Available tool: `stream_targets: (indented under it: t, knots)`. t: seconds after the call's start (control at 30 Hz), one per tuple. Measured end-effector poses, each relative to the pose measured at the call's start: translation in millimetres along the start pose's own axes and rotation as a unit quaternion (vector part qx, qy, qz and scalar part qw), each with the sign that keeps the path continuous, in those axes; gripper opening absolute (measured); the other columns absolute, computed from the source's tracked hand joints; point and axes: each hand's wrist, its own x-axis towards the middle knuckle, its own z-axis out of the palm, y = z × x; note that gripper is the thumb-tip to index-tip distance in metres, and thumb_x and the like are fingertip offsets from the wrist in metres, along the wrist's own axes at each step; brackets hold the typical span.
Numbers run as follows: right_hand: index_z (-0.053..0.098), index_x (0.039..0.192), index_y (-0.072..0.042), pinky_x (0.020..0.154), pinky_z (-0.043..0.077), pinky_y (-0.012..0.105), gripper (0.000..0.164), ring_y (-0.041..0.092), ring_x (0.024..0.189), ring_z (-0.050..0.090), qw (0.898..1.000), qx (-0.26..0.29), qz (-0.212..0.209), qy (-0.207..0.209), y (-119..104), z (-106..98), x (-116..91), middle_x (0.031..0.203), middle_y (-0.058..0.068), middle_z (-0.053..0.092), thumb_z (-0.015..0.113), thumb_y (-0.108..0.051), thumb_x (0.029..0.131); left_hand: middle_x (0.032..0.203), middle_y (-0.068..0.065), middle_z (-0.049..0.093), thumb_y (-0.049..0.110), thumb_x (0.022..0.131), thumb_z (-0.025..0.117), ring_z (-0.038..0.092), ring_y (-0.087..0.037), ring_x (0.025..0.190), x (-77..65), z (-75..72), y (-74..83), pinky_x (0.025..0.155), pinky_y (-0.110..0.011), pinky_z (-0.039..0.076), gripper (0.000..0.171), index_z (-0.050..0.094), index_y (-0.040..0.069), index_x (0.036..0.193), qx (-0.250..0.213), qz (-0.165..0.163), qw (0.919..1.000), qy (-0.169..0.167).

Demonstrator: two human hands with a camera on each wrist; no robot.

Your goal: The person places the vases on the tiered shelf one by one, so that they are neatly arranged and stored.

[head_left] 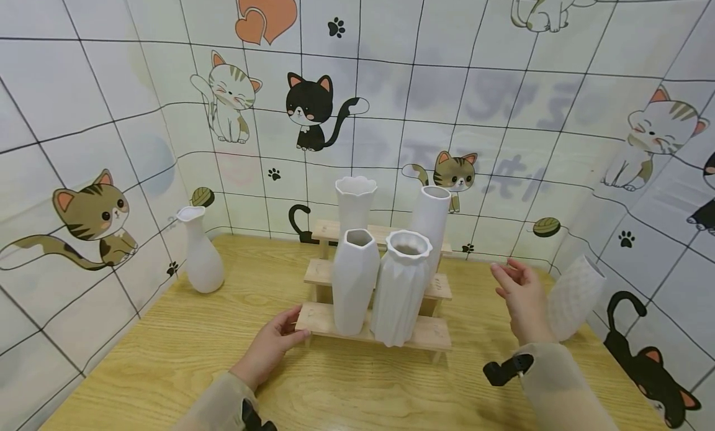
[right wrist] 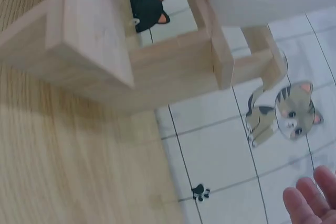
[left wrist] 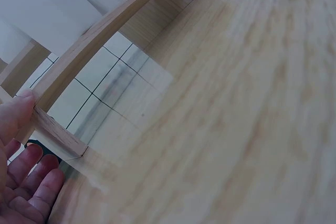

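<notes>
A three-step wooden stand (head_left: 316,320) bears several white vases. On its lowest step are a faceted vase (head_left: 354,282) and, to its right, a fluted vase (head_left: 400,294). Behind them rise a scalloped-rim vase (head_left: 355,204) and a plain cylindrical vase (head_left: 437,217). My left hand (head_left: 272,346) holds the left end of the lowest step, its thumb (left wrist: 17,111) at the front edge and the other fingers bent beside the leg. Right of the stand, my right hand (head_left: 522,300) is raised with nothing in it, its fingers loosely bent.
At the far left of the wood-grain table (head_left: 257,276) stands a narrow-necked white vase (head_left: 202,257). A textured white vase (head_left: 578,297) is at the right, partly hidden behind my right hand. Tiled sheeting (head_left: 385,102) with printed cats encloses the back and sides.
</notes>
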Motion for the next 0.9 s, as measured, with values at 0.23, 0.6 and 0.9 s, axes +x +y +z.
stream_targets:
  t: [0.23,0.6,0.9]
  knots:
    - [0.051,0.127,-0.011,0.066,0.047,0.01,0.054,0.005,0.087,0.05,0.982,0.079,0.008,0.17,22,-24,-3,0.104,-0.004,0.048,0.073,-0.036,0.084,0.13,-0.011,0.055,0.024,0.084,0.076,0.053,-0.024,0.113,-0.6,0.3,0.8,0.095,-0.04,0.046,0.071,0.042,0.008,0.144,0.001,0.004,1.0,0.001]
    - [0.051,0.125,-0.02,0.077,0.039,0.017,0.052,0.001,0.088,0.045,0.937,0.124,0.047,0.324,57,-57,4,0.099,-0.011,0.048,0.076,-0.035,0.081,0.129,-0.01,0.055,0.024,0.085,0.075,0.052,-0.024,0.113,-0.2,-0.8,1.7,0.093,-0.039,0.045,0.069,0.043,0.01,0.144,0.0,0.009,0.9999,-0.005]
    - [0.04,0.141,-0.028,0.105,0.03,0.027,0.076,0.006,0.121,0.034,0.936,0.065,0.11,0.329,73,-76,22,0.13,-0.015,0.034,0.074,-0.052,0.077,0.131,-0.011,0.055,0.025,0.086,0.074,0.052,-0.024,0.114,-0.9,-0.5,-1.0,0.093,-0.041,0.046,0.069,0.042,0.008,0.145,0.009,0.011,0.9999,-0.006]
